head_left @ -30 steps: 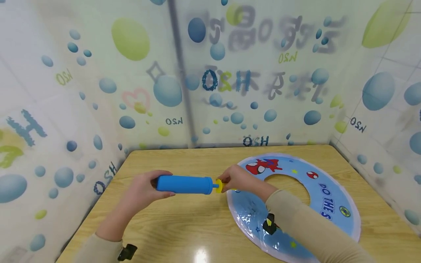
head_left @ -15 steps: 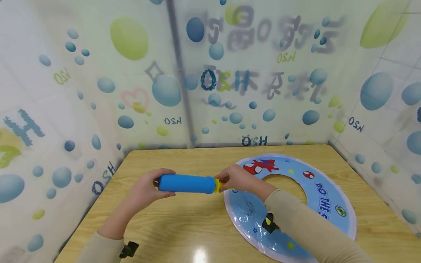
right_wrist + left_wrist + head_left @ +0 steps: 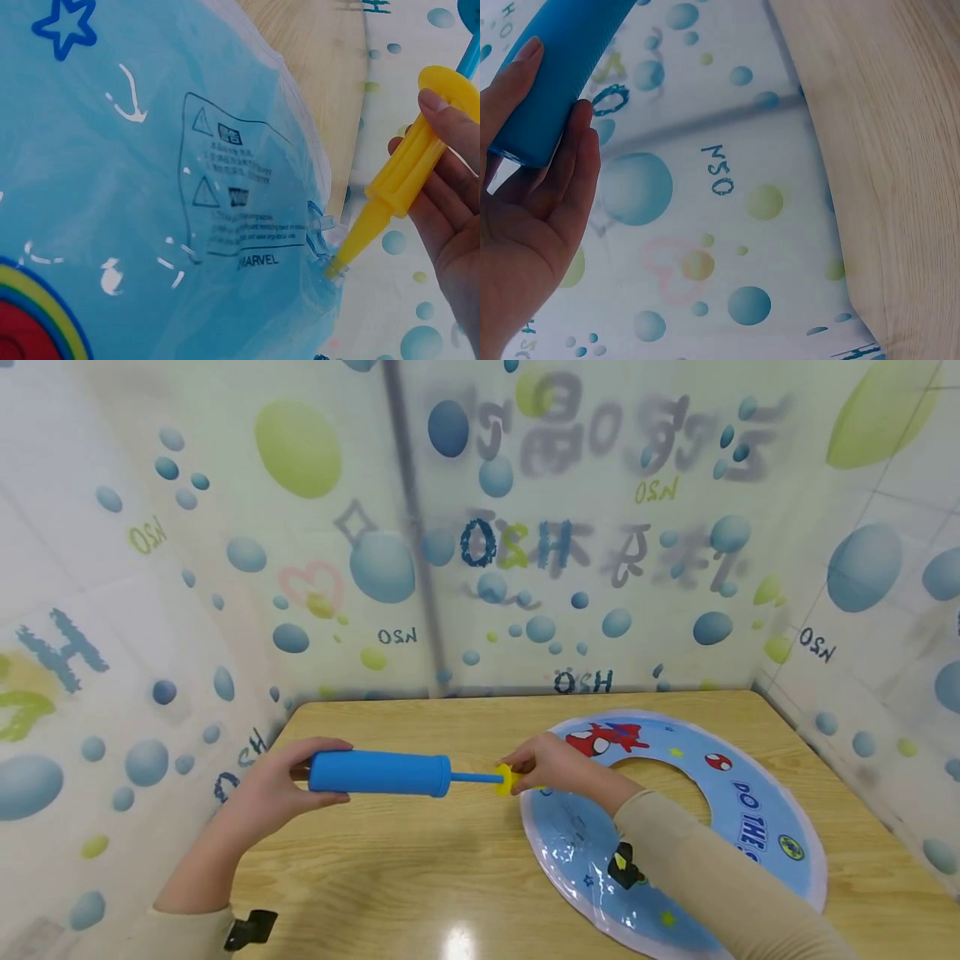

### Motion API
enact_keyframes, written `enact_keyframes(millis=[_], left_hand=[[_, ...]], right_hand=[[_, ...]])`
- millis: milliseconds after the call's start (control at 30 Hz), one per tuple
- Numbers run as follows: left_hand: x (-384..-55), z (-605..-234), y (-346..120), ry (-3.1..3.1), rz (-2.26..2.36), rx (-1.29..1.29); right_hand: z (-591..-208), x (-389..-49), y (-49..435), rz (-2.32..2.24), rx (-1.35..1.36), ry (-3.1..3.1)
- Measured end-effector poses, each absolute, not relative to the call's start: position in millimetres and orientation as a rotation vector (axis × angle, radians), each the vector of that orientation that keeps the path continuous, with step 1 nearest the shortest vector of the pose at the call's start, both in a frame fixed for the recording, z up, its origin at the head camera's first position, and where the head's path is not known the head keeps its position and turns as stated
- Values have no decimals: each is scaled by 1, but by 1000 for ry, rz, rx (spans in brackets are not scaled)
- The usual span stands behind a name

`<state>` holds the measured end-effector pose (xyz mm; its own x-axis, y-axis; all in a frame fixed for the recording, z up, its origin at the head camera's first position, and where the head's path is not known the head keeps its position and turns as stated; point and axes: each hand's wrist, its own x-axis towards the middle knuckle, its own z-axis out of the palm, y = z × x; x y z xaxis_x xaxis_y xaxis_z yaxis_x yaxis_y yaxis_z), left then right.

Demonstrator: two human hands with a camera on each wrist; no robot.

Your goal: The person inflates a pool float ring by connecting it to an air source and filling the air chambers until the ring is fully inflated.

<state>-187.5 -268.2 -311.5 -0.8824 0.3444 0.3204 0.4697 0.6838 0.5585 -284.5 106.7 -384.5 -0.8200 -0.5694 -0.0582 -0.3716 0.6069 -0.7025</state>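
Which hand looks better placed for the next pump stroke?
Probably the left hand: it grips the blue cylindrical plastic barrel, thin blue rod extended, while the right hand holds the yellow plastic nozzle.

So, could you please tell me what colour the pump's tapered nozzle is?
The nozzle is yellow; it shows best in the right wrist view.

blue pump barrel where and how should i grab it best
Probably near the left end of the blue barrel, coming from the left, across its width as the left hand does: it is a cylinder held sideways, with the thin rod sticking out of its right end.
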Motion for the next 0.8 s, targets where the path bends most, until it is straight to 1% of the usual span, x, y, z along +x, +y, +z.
enact_keyframes(millis=[267,400,600,800], left_hand=[[-180,-303,-294,-2695,-951,-610],[-177,-298,-300,-2699,-962,-579],[-183,-302,-283,-2716,-940,-590],[-190,-315,-257,-2765,-911,-594]], right_hand=[[-387,-288,113,-1004,-760,2562],[-387,-289,113,-1003,-739,2551],[-384,-288,103,-999,-723,2560],[-385,-287,91,-999,-780,2558]])
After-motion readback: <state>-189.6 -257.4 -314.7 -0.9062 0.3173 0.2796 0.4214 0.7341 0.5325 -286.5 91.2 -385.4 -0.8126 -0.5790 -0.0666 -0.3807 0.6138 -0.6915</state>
